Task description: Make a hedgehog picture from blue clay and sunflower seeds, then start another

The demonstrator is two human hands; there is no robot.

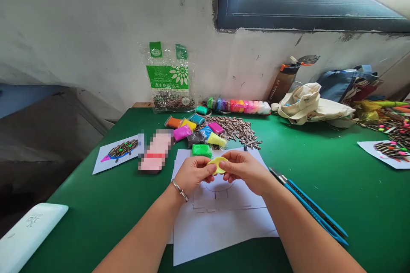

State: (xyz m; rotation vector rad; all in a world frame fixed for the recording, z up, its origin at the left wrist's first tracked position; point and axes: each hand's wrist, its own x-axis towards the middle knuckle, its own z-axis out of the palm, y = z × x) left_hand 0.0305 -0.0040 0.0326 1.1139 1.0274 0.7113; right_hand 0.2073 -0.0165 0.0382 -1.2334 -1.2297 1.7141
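Note:
A flattened piece of yellow clay (218, 164) is pinched between my two hands above the paper. My left hand (195, 173) grips its left edge with thumb and fingers, a silver bracelet on the wrist. On the other side, my right hand (245, 169) holds the right edge, thumb on top. Below them, white sheets (221, 230) lie stacked, the top one bearing a drawn rounded outline with short legs. Just behind my hands sit a green clay packet (201, 150) and a pale yellow packet (217, 140).
More coloured clay packets (182, 132) and a pile of sunflower seeds (238, 130) lie behind. Blue-handled tools (312, 207) are at right. A seed hedgehog picture (120, 152) lies left, another card (390, 153) far right. A white device (32, 226) is front left; a bottle (283, 81) stands behind.

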